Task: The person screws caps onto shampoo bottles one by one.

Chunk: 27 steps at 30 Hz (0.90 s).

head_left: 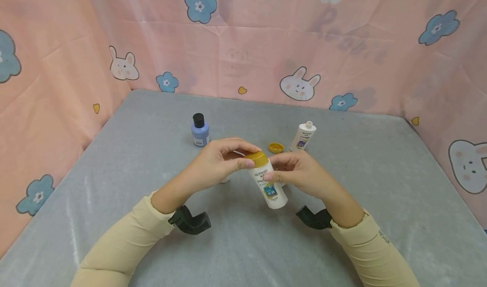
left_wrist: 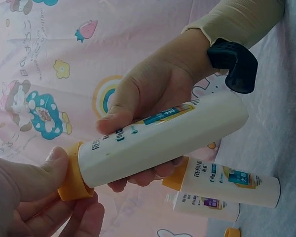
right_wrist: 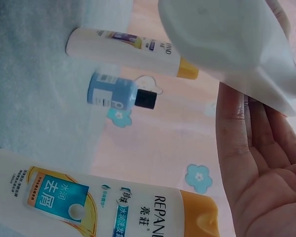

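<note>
A white shampoo bottle [head_left: 270,189] with a yellow cap [head_left: 257,158] and a teal label is held tilted between both hands, above the grey surface. My left hand [head_left: 224,157] pinches the cap between thumb and fingers. Around the bottle's body, lower down, my right hand [head_left: 306,176] grips with its thumb across the front. The cap sits on the bottle's neck in the left wrist view. Behind the right hand, a second teal-label bottle [left_wrist: 227,181] stands with its yellow cap on, mostly hidden in the head view.
An uncapped white bottle [head_left: 304,137] stands at the back right, a loose yellow cap [head_left: 276,148] lying left of it. A blue bottle [head_left: 200,134] with a black lid stands at the back left. Another capped white bottle [right_wrist: 123,49], purple-labelled, is mostly behind the left hand.
</note>
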Motion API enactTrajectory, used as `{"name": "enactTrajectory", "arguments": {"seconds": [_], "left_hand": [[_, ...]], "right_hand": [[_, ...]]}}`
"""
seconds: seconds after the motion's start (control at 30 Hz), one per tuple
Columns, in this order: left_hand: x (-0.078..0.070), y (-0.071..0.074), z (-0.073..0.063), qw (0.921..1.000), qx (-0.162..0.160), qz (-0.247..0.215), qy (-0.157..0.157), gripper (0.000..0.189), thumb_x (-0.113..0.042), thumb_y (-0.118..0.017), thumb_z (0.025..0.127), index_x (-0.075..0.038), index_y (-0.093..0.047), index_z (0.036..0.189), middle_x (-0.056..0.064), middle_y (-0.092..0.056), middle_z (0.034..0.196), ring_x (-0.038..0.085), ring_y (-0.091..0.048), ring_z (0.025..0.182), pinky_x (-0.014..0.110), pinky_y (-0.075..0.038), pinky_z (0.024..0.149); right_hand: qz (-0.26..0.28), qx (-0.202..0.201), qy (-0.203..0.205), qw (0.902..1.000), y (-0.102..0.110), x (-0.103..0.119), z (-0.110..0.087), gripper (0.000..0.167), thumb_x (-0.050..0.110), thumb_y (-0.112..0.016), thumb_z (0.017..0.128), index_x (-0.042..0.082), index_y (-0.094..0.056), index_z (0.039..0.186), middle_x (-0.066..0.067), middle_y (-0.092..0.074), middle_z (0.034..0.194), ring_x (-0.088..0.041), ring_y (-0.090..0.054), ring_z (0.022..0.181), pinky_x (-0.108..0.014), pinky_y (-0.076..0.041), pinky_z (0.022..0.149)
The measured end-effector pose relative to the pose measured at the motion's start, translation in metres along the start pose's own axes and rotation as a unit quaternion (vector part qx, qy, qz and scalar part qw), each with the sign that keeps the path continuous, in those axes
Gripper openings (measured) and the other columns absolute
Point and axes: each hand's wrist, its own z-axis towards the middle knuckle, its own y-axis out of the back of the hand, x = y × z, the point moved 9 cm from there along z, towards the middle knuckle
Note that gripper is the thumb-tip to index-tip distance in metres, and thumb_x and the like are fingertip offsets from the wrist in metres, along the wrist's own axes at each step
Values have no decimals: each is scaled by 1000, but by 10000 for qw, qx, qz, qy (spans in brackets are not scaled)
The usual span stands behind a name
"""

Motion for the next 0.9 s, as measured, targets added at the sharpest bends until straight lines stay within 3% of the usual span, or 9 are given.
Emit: {"name": "enactTrajectory", "arguments": {"seconds": [0.53, 0.83, 0.9], "left_hand": [[-6, -4, -2, 9986, 145, 12, -504, 23, -3, -64, 94, 0, -68, 116, 12, -68, 117, 19, -65, 106, 32, -56, 95], [-15, -10, -3, 9920, 447, -142, -1170, 24, 4, -65, 91, 6, -66, 115, 19, -67, 116, 26, -63, 108, 35, -54, 100], [-16, -11, -4, 9904, 546, -156, -1258, 25, 5, -65, 91, 7, -66, 115, 20, -67, 116, 27, -62, 108, 35, -54, 101]], "right_hand": [[163, 397, 80, 9990, -5, 0, -1, 39, 13, -67, 95, -18, -60, 118, 12, -73, 97, -9, -67, 89, -29, -59, 81], [526, 907, 365, 9938, -10, 2, -3, 44, 14, -66, 95, -23, -57, 116, 12, -74, 101, -7, -68, 91, -27, -58, 85], [636, 1054, 478, 9912, -11, 3, -4, 40, 16, -67, 96, -19, -61, 115, 11, -74, 100, -7, -68, 90, -27, -58, 84]]}}
